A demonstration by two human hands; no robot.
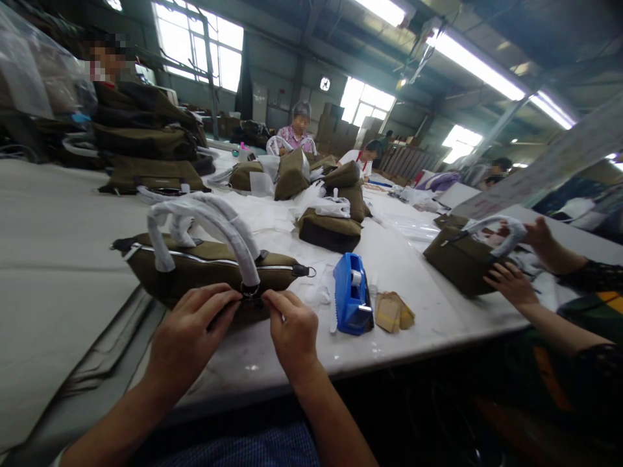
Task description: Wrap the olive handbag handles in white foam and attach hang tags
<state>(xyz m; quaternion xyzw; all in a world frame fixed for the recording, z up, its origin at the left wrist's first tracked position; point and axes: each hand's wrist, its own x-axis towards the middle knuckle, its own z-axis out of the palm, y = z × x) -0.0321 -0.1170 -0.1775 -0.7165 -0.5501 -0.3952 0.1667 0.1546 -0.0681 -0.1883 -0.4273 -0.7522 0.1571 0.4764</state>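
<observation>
An olive handbag (209, 263) with a silver zipper stands on the white table right in front of me. Its two arched handles (221, 224) are wrapped in white paper or film. My left hand (192, 324) pinches at the near side of the bag, just left of the base of the front handle, by a metal ring. On the other side of that ring, my right hand (293, 324) pinches too, with thumb and fingertips pressed together. Whatever small part the fingertips hold is hidden behind them.
A blue tape dispenser (351, 295) and brown cardboard tags (393, 311) lie to the right. Farther right, a co-worker's hands (516, 282) touch another olive bag (457, 263). More bags (331, 227) are heaped behind, and grey sheets (109, 350) lie at left.
</observation>
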